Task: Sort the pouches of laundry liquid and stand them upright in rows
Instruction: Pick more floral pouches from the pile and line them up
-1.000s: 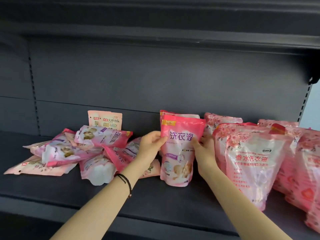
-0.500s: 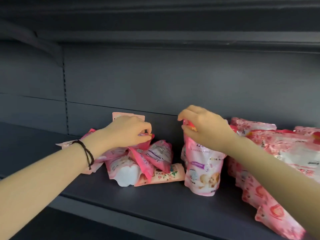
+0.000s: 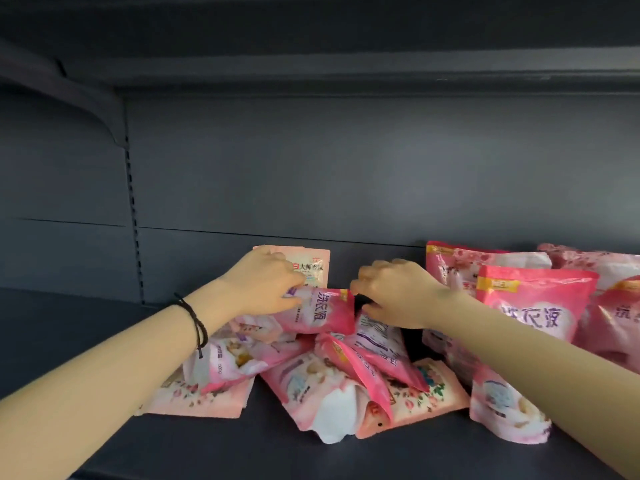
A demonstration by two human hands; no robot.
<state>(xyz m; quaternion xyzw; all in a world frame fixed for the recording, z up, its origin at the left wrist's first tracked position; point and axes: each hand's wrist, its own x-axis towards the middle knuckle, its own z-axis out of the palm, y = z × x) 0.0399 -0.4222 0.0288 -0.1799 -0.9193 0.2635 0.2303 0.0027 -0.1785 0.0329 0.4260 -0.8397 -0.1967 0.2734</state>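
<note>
The left hand (image 3: 266, 285) reaches into the heap of pink pouches (image 3: 311, 379) lying in a jumble on the dark shelf (image 3: 346, 455). Its fingers are curled round the left end of the topmost pouch (image 3: 320, 311), which lies on its side above the pile with its printed front facing the camera. The right hand (image 3: 394, 292) comes in from the right with its fingers bent, the fingertips at that same pouch's right end and the thumb low against a pouch with purple print (image 3: 379, 341) just beneath. Whether it actually pinches either pouch cannot be told.

A dark cord bracelet (image 3: 195, 322) sits on the left wrist. Behind the left hand a pale pouch (image 3: 313, 268) stands against the back panel (image 3: 346, 168). To the right of the heap, upright pouches (image 3: 533, 306) stand in rows, the nearer ones partly hidden by the right forearm. Flat floral pouches (image 3: 197, 396) lie at the bottom of the pile.
</note>
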